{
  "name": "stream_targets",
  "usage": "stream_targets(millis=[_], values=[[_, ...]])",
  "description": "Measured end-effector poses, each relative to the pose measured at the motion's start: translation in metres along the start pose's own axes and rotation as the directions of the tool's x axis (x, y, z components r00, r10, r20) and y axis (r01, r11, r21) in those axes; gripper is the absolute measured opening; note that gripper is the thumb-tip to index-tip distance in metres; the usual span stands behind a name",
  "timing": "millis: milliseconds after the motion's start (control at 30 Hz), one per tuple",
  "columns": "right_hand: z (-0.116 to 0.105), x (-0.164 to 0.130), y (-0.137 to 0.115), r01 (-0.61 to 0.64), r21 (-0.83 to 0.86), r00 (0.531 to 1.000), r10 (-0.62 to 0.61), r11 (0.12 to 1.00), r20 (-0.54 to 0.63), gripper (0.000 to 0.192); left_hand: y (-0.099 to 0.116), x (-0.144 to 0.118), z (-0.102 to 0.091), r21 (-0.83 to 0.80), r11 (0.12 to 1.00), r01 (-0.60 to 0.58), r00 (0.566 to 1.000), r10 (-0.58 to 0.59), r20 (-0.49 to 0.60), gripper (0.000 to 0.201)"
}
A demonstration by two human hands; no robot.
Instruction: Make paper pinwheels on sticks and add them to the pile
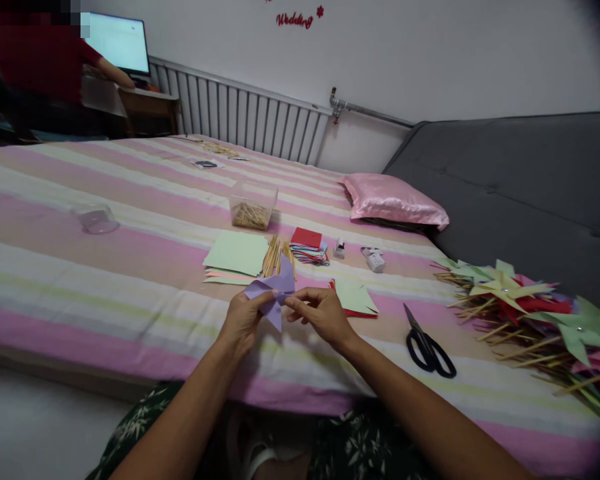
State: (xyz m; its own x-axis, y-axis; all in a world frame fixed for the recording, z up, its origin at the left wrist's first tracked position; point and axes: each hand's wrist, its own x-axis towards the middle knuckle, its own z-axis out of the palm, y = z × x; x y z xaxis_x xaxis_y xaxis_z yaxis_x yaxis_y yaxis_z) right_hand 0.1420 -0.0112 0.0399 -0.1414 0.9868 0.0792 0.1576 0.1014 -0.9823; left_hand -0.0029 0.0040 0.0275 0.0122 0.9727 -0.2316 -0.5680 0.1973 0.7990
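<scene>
Both hands, left hand (243, 319) and right hand (321, 313), pinch a purple paper pinwheel (273, 289) in their fingers, just in front of the bundle of wooden sticks (278, 257) on the bed (130, 280). Folding seems underway; next, gathering the corners needs a steady pinch.

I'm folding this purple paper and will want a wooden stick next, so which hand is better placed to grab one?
Probably the left. The stick bundle lies just beyond the purple paper, nearer the left hand than the right hand. Both hands pinch the paper, so the right would need to keep its grip alone.
</scene>
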Motion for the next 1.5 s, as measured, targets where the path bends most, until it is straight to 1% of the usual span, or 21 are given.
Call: stream_targets(millis=[100,200,433,533,700,800,1067,1267,1500], values=[[0.0,-0.001,0.0,-0.019,0.002,0.998,0.019,1.0,-0.06,0.03,-0.001,0.001,0.001,0.001,1.0,0.004,1.0,-0.004,-0.028,0.025],[0.0,-0.001,0.002,-0.032,0.001,0.995,0.032,0.999,-0.09,0.032,-0.002,0.0,0.002,0.006,1.0,-0.005,0.999,0.006,-0.034,0.027],[0.0,0.001,0.011,-0.066,-0.046,0.989,0.059,0.997,-0.136,0.032,-0.006,0.0,0.001,0.055,0.994,-0.092,0.996,0.091,0.016,0.029],[-0.001,0.002,0.014,-0.065,-0.054,0.986,0.056,0.996,-0.16,0.031,-0.008,0.001,0.0,0.082,0.99,-0.115,0.993,0.114,0.016,0.03],[0.0,0.002,0.01,-0.073,-0.025,0.984,0.068,0.997,-0.167,0.036,-0.009,0.001,0.0,0.118,0.983,-0.143,0.99,0.14,0.03,0.033],[0.001,0.002,0.006,-0.083,-0.016,0.982,0.079,0.996,-0.173,0.037,-0.009,0.0,0.0,0.127,0.982,-0.139,0.99,0.136,0.034,0.033],[0.0,0.002,0.008,-0.068,-0.053,0.979,0.057,0.996,-0.195,0.036,-0.01,0.0,0.001,0.13,0.982,-0.136,0.989,0.128,0.066,0.037],[-0.001,0.003,0.012,-0.055,-0.064,0.979,0.041,0.996,-0.2,0.035,-0.012,0.002,0.001,0.175,0.973,-0.151,0.988,0.144,0.054,0.037],[-0.002,0.003,0.011,-0.035,-0.075,0.979,0.019,0.997,-0.202,0.032,-0.015,0.003,0.0,0.167,0.975,-0.145,0.989,0.137,0.06,0.036]])
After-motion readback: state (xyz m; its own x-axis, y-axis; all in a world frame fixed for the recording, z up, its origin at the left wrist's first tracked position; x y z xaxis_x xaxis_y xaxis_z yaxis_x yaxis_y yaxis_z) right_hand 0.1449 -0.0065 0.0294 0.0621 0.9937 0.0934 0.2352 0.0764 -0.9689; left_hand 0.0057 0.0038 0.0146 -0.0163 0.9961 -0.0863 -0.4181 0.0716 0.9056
